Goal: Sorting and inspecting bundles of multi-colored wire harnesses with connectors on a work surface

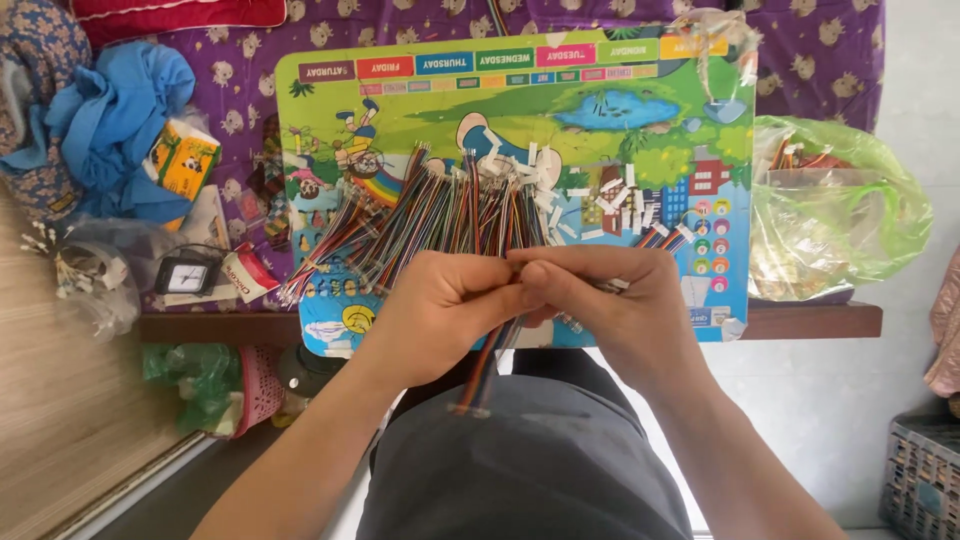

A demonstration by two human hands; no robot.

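Over my lap, my left hand (440, 310) and right hand (600, 300) meet, fingertips pinched together on a small bundle of coloured wires (482, 375) whose loose ends hang down toward my grey trousers (530, 460), held close so the thin strands stay sorted. Just beyond, a fan of many more striped wire lengths (420, 220) lies spread on the cartoon-printed board (640, 110), within easy reach, with small white connector pieces (600, 200) scattered to their right. A green plastic bag (840, 210) sits at the right, a blue cloth (110, 120) and a small clock (187, 275) on the purple bedcover (800, 50) at the left.
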